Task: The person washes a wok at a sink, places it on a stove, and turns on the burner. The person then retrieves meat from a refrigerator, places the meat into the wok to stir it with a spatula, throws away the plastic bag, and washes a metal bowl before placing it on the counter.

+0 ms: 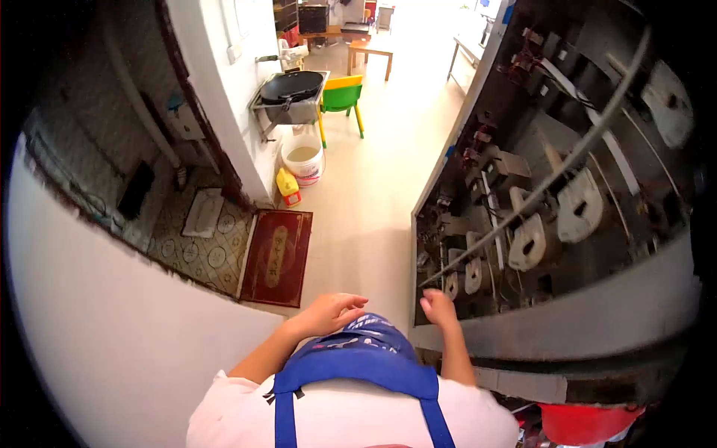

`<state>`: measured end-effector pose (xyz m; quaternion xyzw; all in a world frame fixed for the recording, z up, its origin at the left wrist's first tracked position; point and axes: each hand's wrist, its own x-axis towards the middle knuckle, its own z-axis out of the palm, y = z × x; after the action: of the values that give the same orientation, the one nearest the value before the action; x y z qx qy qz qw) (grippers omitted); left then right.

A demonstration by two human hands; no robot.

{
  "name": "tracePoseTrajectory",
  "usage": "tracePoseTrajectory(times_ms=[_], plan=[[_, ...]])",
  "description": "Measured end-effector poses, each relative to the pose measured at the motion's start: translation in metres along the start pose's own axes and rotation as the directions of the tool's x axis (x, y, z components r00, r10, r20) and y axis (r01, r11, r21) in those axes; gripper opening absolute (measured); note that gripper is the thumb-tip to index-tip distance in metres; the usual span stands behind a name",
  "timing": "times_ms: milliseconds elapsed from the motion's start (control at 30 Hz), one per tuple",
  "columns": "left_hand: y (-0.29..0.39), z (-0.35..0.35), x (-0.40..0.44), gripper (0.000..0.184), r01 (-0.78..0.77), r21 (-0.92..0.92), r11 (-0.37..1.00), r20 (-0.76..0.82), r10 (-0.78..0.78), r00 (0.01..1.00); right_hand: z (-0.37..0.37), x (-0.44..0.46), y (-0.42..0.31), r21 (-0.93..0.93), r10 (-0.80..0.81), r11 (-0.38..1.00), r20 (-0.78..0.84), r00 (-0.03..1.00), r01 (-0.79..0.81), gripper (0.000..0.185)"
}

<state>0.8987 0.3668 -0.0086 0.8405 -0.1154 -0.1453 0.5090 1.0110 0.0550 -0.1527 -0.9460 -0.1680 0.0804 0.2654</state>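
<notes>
My left hand [332, 313] is in front of my chest, above the blue apron [366, 357]. Its fingers stretch loosely to the right, and nothing shows in them. Off to the right my right hand [439, 307] is raised with its fingers curled in. No object is visible in it. It is nearest to the lower corner of the metal-edged frame [415, 254] on the right; whether it touches the frame I cannot tell.
A dark red doormat [276, 257] lies at a doorway on the left. Beyond it stand a yellow jug [287, 187], a white bucket [305, 166], a black wok [291, 87] on a stand and a green-yellow chair [343, 95]. A wooden table [370, 48] is farther off.
</notes>
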Motion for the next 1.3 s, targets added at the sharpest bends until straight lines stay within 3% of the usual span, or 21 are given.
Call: tracePoseTrajectory(times_ms=[33, 100, 167, 233, 333, 433, 467, 567, 600, 767, 867, 900, 933, 967, 1000, 1033, 1100, 1133, 1167, 1233, 1300], plan=[[0.000, -0.021, 0.010, 0.034, 0.002, 0.044, 0.999, -0.010, -0.001, 1.000, -0.007, 0.049, -0.022, -0.042, 0.015, 0.999, 0.083, 0.996, -0.012, 0.025], [-0.007, -0.069, 0.032, 0.034, 0.001, 0.091, 0.996, -0.023, 0.001, 1.000, 0.001, 0.146, -0.060, 0.063, -0.146, 0.987, 0.009, 0.989, 0.145, 0.023], [-0.027, -0.112, 0.040, 0.033, 0.161, -0.105, 0.981, -0.267, -0.184, 0.946, 0.016, 0.241, -0.110, 0.303, -0.094, 0.953, 0.199, 0.975, 0.030, 0.034], [-0.057, -0.148, 0.046, 0.034, 0.217, -0.309, 0.926, -0.420, -0.337, 0.843, 0.043, 0.326, -0.155, 0.324, -0.220, 0.936, 0.229, 0.948, 0.139, 0.035], [-0.116, -0.199, 0.057, 0.033, 0.051, -0.669, 0.742, -0.520, -0.515, 0.681, 0.066, 0.440, -0.223, 0.315, -0.336, 0.906, 0.125, 0.933, 0.284, 0.037], [-0.172, -0.260, 0.089, 0.028, -0.224, -0.884, 0.410, -0.467, -0.750, 0.469, 0.087, 0.521, -0.267, 0.430, -0.269, 0.881, 0.113, 0.956, 0.197, 0.039], [-0.189, -0.289, 0.106, 0.028, -0.214, -0.887, 0.409, -0.460, -0.747, 0.479, 0.091, 0.548, -0.280, 0.440, -0.207, 0.888, 0.118, 0.971, 0.136, 0.042], [-0.231, -0.374, 0.161, 0.033, -0.419, -0.898, 0.135, -0.371, -0.746, 0.553, 0.132, 0.627, -0.296, 0.376, -0.108, 0.923, 0.047, 0.993, 0.082, 0.050], [-0.233, -0.402, 0.185, 0.033, -0.424, -0.896, 0.131, -0.371, -0.746, 0.553, 0.144, 0.654, -0.299, 0.315, -0.080, 0.945, -0.040, 0.996, 0.089, 0.055], [-0.244, -0.498, 0.291, 0.045, -0.402, -0.916, -0.009, -0.256, -0.756, 0.602, 0.162, 0.724, -0.321, 0.386, 0.025, 0.922, -0.020, 1.000, -0.015, 0.074], [-0.256, -0.529, 0.319, 0.049, -0.347, -0.937, -0.038, -0.194, -0.770, 0.608, 0.173, 0.753, -0.331, 0.391, 0.017, 0.920, 0.035, 0.999, -0.029, 0.081], [-0.274, -0.535, 0.318, 0.048, -0.289, -0.957, 0.016, -0.205, -0.741, 0.639, 0.173, 0.762, -0.331, 0.463, 0.042, 0.880, 0.151, 0.988, -0.108, 0.082], [-0.286, -0.534, 0.317, 0.043, -0.225, -0.964, 0.140, -0.252, -0.751, 0.611, 0.178, 0.765, -0.327, 0.510, 0.052, 0.838, 0.283, 0.958, -0.196, 0.082], [-0.299, -0.529, 0.314, 0.040, -0.071, -0.937, 0.341, -0.326, -0.787, 0.525, 0.191, 0.770, -0.320, 0.532, 0.000, 0.837, 0.237, 0.971, -0.130, 0.067], [-0.303, -0.523, 0.313, 0.037, 0.113, -0.864, 0.490, -0.401, -0.807, 0.434, 0.193, 0.775, -0.315, 0.511, -0.034, 0.851, 0.292, 0.956, -0.125, 0.067], [-0.299, -0.518, 0.316, 0.035, 0.180, -0.816, 0.549, -0.466, -0.810, 0.356, 0.194, 0.782, -0.313, 0.558, -0.051, 0.799, 0.435, 0.899, -0.224, 0.053], [-0.279, -0.515, 0.327, 0.036, 0.132, -0.924, 0.359, -0.298, -0.892, 0.340, 0.202, 0.790, -0.304, 0.608, -0.138, 0.722, 0.594, 0.793, -0.330, 0.023], [-0.264, -0.522, 0.336, 0.035, 0.103, -0.963, 0.251, -0.195, -0.905, 0.377, 0.199, 0.795, -0.306, 0.599, -0.179, 0.733, 0.627, 0.759, -0.322, 0.023], [-0.249, -0.529, 0.342, 0.035, 0.083, -0.966, 0.244, -0.204, -0.920, 0.334, 0.182, 0.797, -0.313, 0.616, -0.251, 0.729, 0.646, 0.721, -0.299, 0.022], [-0.238, -0.535, 0.359, 0.030, 0.275, -0.919, 0.283, -0.173, -0.915, 0.363, 0.149, 0.803, -0.313, 0.600, -0.370, 0.772, 0.694, 0.618, -0.212, 0.027], [-0.240, -0.544, 0.362, 0.028, 0.311, -0.889, 0.335, -0.205, -0.900, 0.385, 0.111, 0.814, -0.314, 0.586, -0.413, 0.791, 0.725, 0.552, -0.178, 0.025]])
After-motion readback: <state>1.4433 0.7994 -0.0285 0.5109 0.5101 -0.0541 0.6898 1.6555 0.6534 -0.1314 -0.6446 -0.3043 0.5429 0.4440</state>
